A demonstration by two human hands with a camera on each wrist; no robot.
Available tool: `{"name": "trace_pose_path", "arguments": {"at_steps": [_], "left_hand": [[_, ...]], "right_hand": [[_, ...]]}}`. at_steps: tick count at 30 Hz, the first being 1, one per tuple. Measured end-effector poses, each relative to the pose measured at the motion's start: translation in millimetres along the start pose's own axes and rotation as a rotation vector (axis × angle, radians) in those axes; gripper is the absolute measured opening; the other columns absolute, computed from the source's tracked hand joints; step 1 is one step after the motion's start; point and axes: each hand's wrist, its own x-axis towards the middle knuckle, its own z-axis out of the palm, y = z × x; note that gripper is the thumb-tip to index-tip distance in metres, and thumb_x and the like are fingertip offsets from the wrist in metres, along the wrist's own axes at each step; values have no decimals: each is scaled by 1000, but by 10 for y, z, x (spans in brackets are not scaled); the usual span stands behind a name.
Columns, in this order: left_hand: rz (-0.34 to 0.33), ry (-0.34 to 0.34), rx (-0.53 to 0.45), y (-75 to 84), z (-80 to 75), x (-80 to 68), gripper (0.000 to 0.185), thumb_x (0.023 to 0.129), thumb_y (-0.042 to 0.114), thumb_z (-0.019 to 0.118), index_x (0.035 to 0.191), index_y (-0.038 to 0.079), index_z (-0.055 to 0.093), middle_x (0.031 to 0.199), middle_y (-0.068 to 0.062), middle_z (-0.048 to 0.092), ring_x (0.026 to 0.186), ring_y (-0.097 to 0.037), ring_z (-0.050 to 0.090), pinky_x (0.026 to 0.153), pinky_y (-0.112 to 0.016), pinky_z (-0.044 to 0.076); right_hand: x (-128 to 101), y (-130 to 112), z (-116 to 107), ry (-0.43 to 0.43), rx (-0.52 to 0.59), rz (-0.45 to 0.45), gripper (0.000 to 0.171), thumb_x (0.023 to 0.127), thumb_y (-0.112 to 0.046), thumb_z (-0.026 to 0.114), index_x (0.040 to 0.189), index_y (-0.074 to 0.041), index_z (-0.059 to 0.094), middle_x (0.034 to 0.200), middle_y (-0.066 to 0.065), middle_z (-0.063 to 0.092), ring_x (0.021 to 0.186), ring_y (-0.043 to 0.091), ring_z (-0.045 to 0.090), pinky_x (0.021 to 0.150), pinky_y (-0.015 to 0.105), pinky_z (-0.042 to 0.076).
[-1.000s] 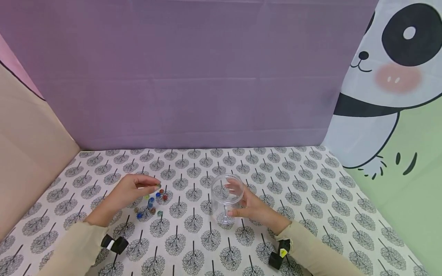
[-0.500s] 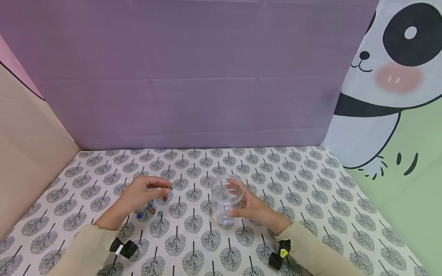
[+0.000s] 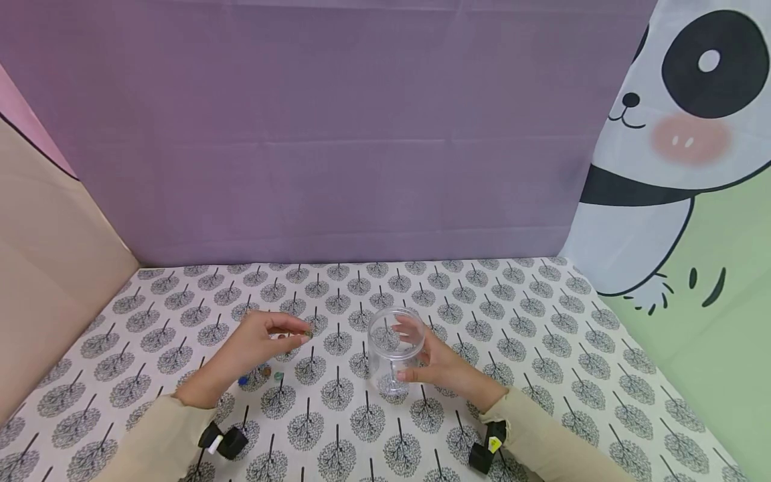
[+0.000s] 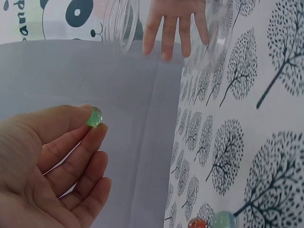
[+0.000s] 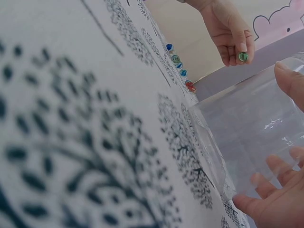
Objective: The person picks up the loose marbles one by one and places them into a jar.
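My left hand (image 3: pixel 259 345) pinches a small green marble (image 3: pixel 308 333) between thumb and fingertips, above the cloth and a short way left of a clear plastic jar (image 3: pixel 395 348). The wrist views show the same green marble (image 4: pixel 94 116) (image 5: pixel 242 56) at my fingertips. My right hand (image 3: pixel 436 361) wraps around the upright jar (image 5: pixel 251 137), fingers on its far side and thumb near its base. The jar's mouth (image 4: pixel 124 23) is open. Several loose coloured marbles (image 3: pixel 265 371) lie on the cloth under and behind my left hand.
The table is covered by a white cloth with a tree print (image 3: pixel 542 361). A purple backdrop (image 3: pixel 337 134) stands behind, a panda-print sheet (image 3: pixel 680 154) at the right, a beige panel (image 3: pixel 48 268) at the left. Black wrist cameras (image 3: pixel 223 442) (image 3: pixel 488 452) sit on both sleeves.
My left hand has carried the green marble rightward from above the marble cluster toward the jar. The right hand and jar have stayed put.
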Motion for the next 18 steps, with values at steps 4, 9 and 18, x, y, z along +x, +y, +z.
{"name": "trace_pose_path", "arguments": {"at_steps": [4,9,18], "left_hand": [[-66,-13,-12,79,42,1,27,85,21,70,108,7,69,109,-10,66,89,-25,60,48,-27,49],[-98,-16,-20,153,78,-6,27,85,25,71,108,11,70,110,-8,66,90,-25,60,50,-30,49],[-15,1,52,162,166,17,23,83,23,71,105,15,71,108,-2,68,105,-24,60,86,-40,50]], "right_hand": [[-4,8,3,6,-3,3,91,76,-15,78,147,-30,22,151,7,30,137,31,29,110,49,25],[0,19,9,0,-2,-10,90,77,-14,77,147,-28,22,151,9,29,137,32,29,110,49,26],[-5,-22,4,5,-5,0,91,77,-13,77,146,-31,22,151,7,29,137,30,29,110,48,26]]}}
